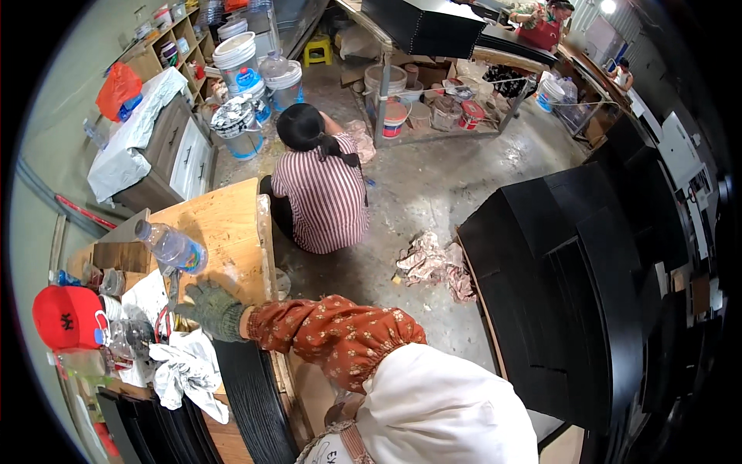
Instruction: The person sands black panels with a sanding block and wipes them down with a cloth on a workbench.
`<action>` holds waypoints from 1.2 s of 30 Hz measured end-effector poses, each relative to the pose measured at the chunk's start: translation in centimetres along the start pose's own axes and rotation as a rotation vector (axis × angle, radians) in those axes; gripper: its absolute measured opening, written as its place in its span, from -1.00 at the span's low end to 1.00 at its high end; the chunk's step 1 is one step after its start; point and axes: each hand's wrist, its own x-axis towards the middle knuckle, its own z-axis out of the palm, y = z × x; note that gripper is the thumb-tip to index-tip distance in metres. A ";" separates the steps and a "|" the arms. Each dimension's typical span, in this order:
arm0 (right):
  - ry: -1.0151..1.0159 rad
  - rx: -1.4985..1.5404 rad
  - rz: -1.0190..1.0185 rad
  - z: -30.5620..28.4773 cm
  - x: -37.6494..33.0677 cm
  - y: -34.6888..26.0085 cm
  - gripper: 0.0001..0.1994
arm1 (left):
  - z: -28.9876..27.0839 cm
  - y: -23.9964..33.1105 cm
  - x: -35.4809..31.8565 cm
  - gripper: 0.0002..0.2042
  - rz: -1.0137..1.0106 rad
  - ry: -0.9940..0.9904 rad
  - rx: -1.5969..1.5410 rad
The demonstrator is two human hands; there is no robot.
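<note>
- I see a stained grey concrete floor (433, 185) with crumpled rags (433, 263).
- A wooden shelf unit (182, 39) lines the pale wall (69, 85).
- White buckets (236, 58) stand near a yellow stool (318, 49).
- Black panels (572, 286) are stacked at right.

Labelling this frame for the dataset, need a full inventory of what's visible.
Plastic bottle: one, clear with blue label, lying on wooden table.
Cap: one, red, table's left edge.
White rag: one, crumpled, below the gloved hand.
Black panel stack: one large, right side.
Crouching person: one, striped shirt, on concrete floor.
Buckets: several, white, upper left.
Crumpled rags: one pile, pinkish, on floor.
Stool: one, yellow, top centre.
Left hand: grey glove, floral sleeve, fingers spread, resting on the table by the bottle.
Right hand: not in view.
</note>
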 end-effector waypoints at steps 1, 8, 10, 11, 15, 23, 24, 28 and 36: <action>0.002 -0.020 0.020 -1.3 -0.8 -0.6 -0.37 | 0.1 0.0 -0.1 -0.08 -0.002 0.001 -0.001; 0.393 -0.027 0.038 1.1 -3.2 -1.4 -0.49 | 0.5 -0.4 0.2 -0.06 0.027 -0.005 0.006; 0.373 0.075 -0.060 2.1 -4.3 -3.2 -0.53 | 0.4 -1.0 -0.6 -0.05 0.028 -0.006 0.015; 0.415 0.117 -0.072 4.0 -5.0 -3.8 -0.56 | 0.5 -1.1 -0.7 -0.05 0.032 -0.006 0.007; 0.065 -0.005 -0.134 4.1 -6.4 -6.7 -0.54 | 0.2 -2.9 -2.9 -0.04 0.013 0.007 0.005; -0.001 -0.071 -0.092 4.4 -8.2 -7.3 -0.53 | -0.4 -4.7 -6.5 -0.02 -0.011 -0.015 -0.001; -0.056 -0.031 -0.083 4.5 -8.4 -7.6 -0.50 | -0.5 -4.8 -7.0 -0.02 -0.018 -0.017 0.001; 0.086 0.081 -0.152 6.0 -9.8 -8.8 -0.53 | -0.9 -5.2 -8.6 0.00 -0.039 -0.021 -0.002; 0.167 0.234 -0.184 6.6 -10.5 -8.7 -0.53 | -1.7 -6.8 -14.5 0.02 -0.091 -0.025 -0.032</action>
